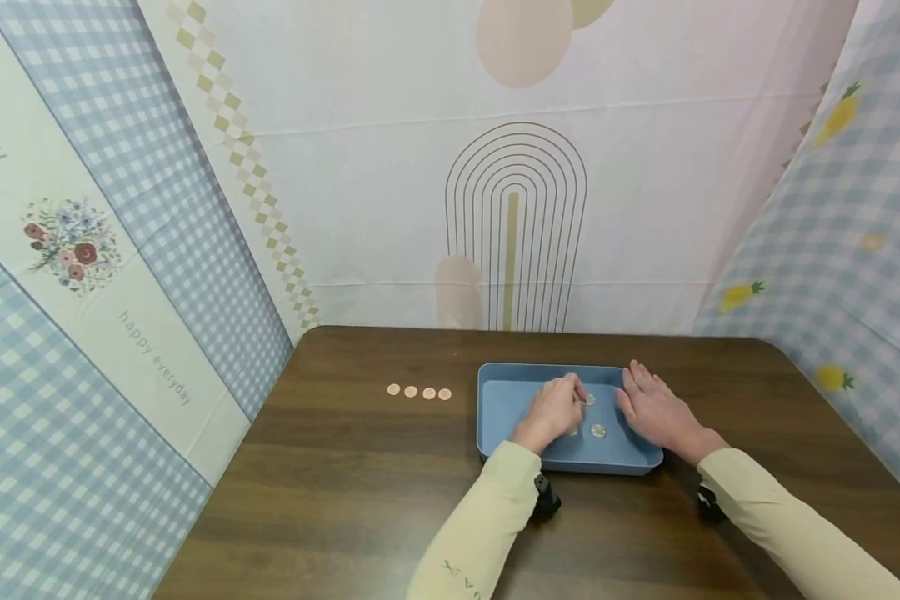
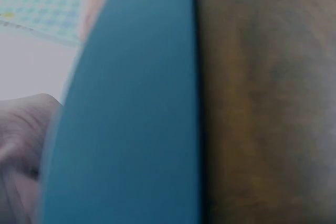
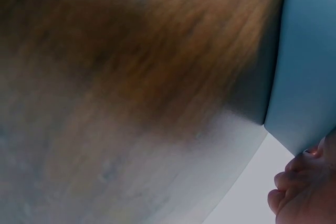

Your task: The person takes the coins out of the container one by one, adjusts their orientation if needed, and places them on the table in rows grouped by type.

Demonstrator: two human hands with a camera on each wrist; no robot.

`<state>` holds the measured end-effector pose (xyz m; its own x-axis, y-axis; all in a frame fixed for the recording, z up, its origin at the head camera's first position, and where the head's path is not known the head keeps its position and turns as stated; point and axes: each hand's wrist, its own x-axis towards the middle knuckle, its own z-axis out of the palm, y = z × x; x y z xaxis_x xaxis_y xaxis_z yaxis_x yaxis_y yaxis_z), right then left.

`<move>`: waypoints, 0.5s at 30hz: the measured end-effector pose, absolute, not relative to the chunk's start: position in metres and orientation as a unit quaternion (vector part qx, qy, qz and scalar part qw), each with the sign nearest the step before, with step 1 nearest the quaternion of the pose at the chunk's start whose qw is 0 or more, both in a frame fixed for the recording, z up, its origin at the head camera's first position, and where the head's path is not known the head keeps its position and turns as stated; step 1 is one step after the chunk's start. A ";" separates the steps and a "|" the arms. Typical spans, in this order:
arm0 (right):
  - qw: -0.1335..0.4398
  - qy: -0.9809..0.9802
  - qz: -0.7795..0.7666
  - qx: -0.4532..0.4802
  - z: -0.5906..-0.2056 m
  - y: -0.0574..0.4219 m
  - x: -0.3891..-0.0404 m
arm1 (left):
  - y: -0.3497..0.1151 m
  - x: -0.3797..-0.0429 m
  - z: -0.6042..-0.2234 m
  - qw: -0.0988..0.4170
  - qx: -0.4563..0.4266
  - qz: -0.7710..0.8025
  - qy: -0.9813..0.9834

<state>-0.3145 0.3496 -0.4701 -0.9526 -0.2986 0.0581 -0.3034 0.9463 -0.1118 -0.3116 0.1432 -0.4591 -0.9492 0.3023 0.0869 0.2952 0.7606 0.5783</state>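
A shallow blue tray [image 1: 510, 372] stands on the table with a few silvery coins [image 1: 598, 431] on its bottom. My left hand [image 1: 553, 410] reaches into the tray, fingers bent and tips pointing down beside the coins. Whether a coin is between its fingertips is hidden. With fingers extended, my right hand [image 1: 656, 410] rests at the tray's right rim. In the left wrist view the hand [image 2: 23, 150] shows partly behind the tray wall [image 2: 131, 108]. The right wrist view has curled-looking fingertips [image 3: 291, 182] at the tray's edge.
To the left of the tray, several copper-coloured coins [image 1: 429, 393] lie in a row on the dark wooden table [image 1: 330, 483]. Patterned cloths [image 1: 375, 192] hang behind the table and on both sides. A black wrist camera [image 1: 546, 498] sits under the left sleeve.
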 end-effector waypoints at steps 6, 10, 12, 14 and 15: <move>0.012 -0.986 0.058 0.154 -0.471 0.351 -0.318 | 0.134 -0.313 -0.444 -0.024 0.159 0.323 0.933; 0.007 -0.987 0.060 0.152 -0.471 0.352 -0.320 | 0.127 -0.314 -0.438 -0.020 0.145 0.341 0.929; 0.007 -0.986 0.063 0.153 -0.471 0.353 -0.320 | 0.123 -0.314 -0.436 -0.021 0.141 0.344 0.928; 0.005 -0.986 0.065 0.154 -0.471 0.352 -0.320 | 0.119 -0.315 -0.434 -0.019 0.134 0.346 0.929; 0.004 -0.986 0.066 0.155 -0.471 0.352 -0.320 | 0.117 -0.316 -0.433 -0.020 0.132 0.346 0.929</move>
